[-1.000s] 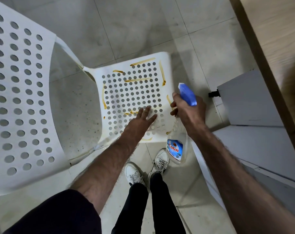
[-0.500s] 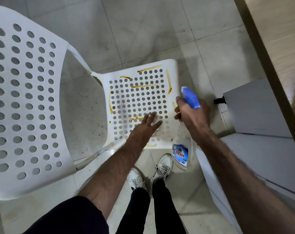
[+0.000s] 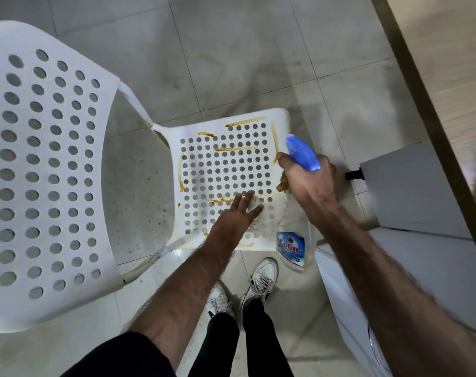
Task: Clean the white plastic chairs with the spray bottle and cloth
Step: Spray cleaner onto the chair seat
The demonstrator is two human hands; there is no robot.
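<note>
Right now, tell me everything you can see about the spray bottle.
The spray bottle has a clear, see-through plastic body, a blue trigger head and a blue label reading Colin. The right hand grips its neck, holding it in the air over the seat's right edge, body hanging toward the floor and nozzle aimed across the stained chair seat. Nothing else touches it.

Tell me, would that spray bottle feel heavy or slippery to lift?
Probably light: the spray bottle looks clear and nearly empty, and the right hand holds it alone by the neck. Its smooth plastic could be slippery if wet. Hanging by the neck, it would likely swing.
</note>
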